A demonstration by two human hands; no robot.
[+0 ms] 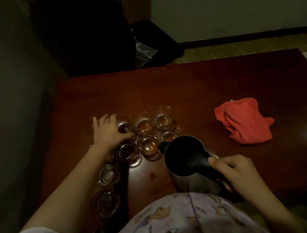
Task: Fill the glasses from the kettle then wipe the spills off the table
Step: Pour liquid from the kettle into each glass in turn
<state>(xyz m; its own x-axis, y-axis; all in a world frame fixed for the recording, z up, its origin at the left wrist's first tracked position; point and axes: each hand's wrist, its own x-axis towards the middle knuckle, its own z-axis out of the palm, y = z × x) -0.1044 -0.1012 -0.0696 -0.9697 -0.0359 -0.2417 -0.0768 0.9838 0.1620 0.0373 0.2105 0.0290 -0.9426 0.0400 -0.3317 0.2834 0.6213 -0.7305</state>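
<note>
the left hand (110, 131) grips a far glass (124, 126) to steady it; the right hand (235, 172) clasps the kettle (184, 157) handle, spout toward glasses just beyond, ready to pour.

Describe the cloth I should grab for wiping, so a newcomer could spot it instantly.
Start at the dark wooden table and look to its right side, well apart from the cluster of glasses. The cloth lies crumpled there, the only soft, coral-red thing on the tabletop.

Dim room, pale walls (231, 0), dark chair (88, 37)
</note>
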